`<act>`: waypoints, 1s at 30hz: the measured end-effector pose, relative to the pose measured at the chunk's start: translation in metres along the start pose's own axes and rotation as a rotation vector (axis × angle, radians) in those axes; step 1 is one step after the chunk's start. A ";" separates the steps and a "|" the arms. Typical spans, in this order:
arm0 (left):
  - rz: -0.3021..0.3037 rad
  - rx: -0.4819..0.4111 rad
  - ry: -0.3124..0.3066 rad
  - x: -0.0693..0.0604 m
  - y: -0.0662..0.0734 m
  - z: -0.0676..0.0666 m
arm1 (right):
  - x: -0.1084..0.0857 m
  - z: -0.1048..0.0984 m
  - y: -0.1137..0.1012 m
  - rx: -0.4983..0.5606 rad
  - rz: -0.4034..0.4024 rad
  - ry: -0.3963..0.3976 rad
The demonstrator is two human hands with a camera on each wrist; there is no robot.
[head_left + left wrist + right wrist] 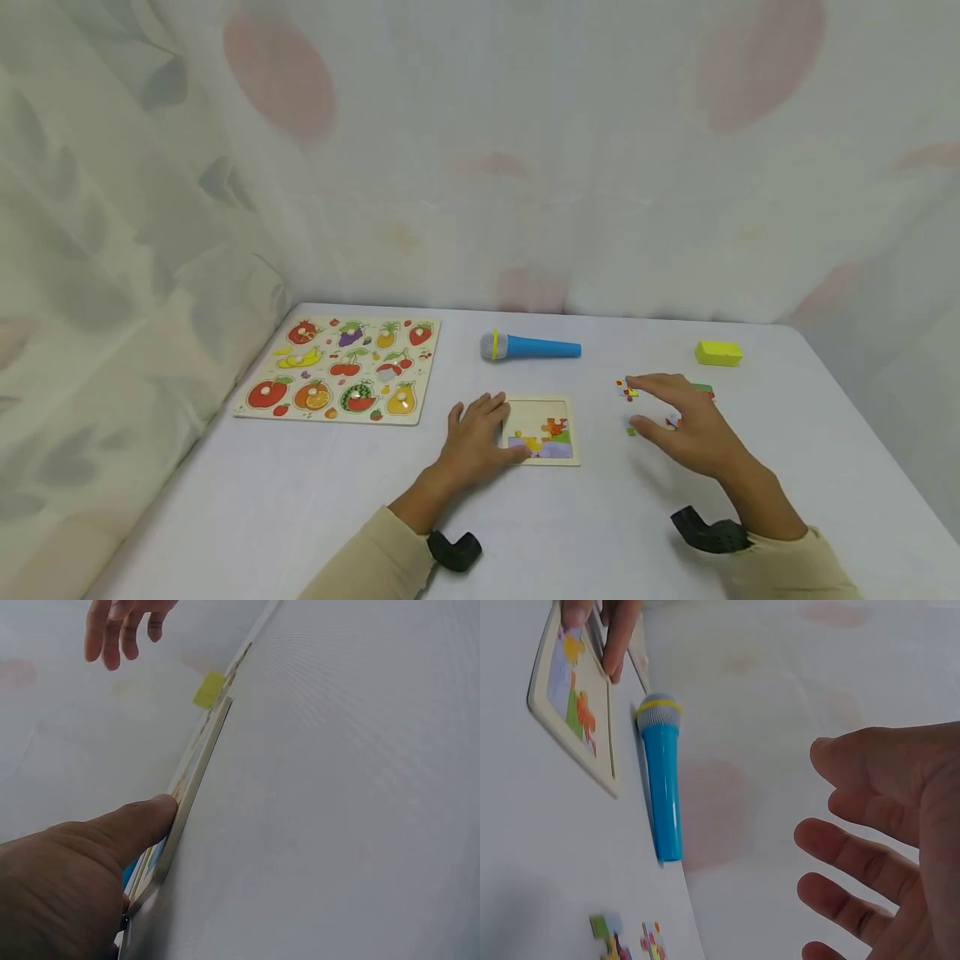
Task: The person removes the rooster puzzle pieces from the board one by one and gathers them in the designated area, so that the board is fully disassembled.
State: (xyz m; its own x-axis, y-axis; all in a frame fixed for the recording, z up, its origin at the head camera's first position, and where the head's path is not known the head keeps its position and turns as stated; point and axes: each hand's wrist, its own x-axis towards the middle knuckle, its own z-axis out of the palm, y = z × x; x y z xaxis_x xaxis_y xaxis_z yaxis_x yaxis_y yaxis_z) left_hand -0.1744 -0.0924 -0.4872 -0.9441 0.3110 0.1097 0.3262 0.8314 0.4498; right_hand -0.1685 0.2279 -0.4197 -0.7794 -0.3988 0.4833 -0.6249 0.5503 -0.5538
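A small wooden puzzle tray [537,406] lies flat, with part of a colourful picture filled along its lower part. My left hand [478,440] rests at its left side. Its thumb [156,817] presses on the near part of the tray, while the other fingers lie fairly straight by the left rim. To the right, my right hand [693,423] hovers above several loose puzzle pieces [628,392], thumb and fingers apart and nothing between them. That hand partly hides some of the pieces. Two pieces [609,934] show low in the right wrist view.
A blue toy microphone [543,347] with a grey head lies behind the tray. At the left is a large fruit peg puzzle board [337,371]. A yellow block [717,353] sits at the back right. Patterned curtains [480,167] stand behind the white table [585,533].
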 end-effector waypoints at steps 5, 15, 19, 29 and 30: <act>0.002 0.001 0.000 -0.001 0.000 -0.001 | 0.007 0.011 -0.009 -0.007 0.018 -0.014; 0.007 -0.002 0.003 -0.001 -0.001 -0.001 | 0.020 0.034 -0.019 0.027 -0.004 -0.026; 0.012 -0.011 0.005 -0.002 0.000 -0.002 | 0.024 0.043 -0.019 0.067 -0.010 -0.029; 0.010 0.004 0.005 -0.002 0.000 -0.001 | 0.030 0.069 -0.016 0.089 0.011 -0.055; 0.010 0.005 0.006 -0.001 0.000 -0.001 | 0.030 0.072 -0.015 0.091 0.017 -0.059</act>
State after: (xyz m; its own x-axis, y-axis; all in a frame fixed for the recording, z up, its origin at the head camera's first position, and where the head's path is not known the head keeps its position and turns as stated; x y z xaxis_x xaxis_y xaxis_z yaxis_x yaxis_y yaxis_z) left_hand -0.1731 -0.0932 -0.4861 -0.9410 0.3166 0.1193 0.3358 0.8308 0.4438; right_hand -0.1856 0.1550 -0.4462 -0.7894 -0.4340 0.4342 -0.6112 0.4896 -0.6219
